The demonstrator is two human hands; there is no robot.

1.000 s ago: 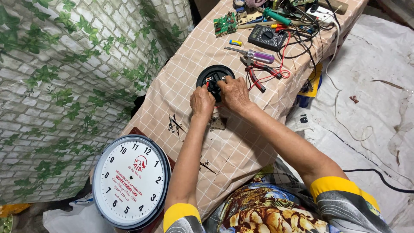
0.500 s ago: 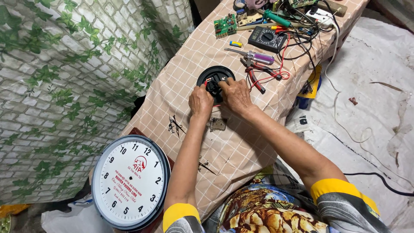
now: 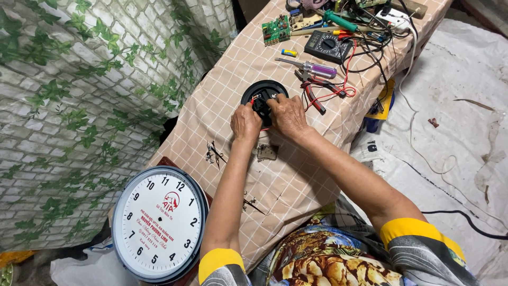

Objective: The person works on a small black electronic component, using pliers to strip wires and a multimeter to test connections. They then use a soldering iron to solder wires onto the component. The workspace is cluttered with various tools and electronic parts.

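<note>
Both hands on black round disc (image 3: 263, 95), mid-table (image 3: 211, 116). Left hand (image 3: 246, 122) and right hand (image 3: 288, 114): fingers curled onto small black module at disc centre. Screwdriver (image 3: 312, 68) just beyond disc.

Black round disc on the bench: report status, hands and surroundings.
Left hand and right hand both on the black disc. Disc flat on checked cloth. Red-handled pliers lie beside it; clock face rests apart.
</note>
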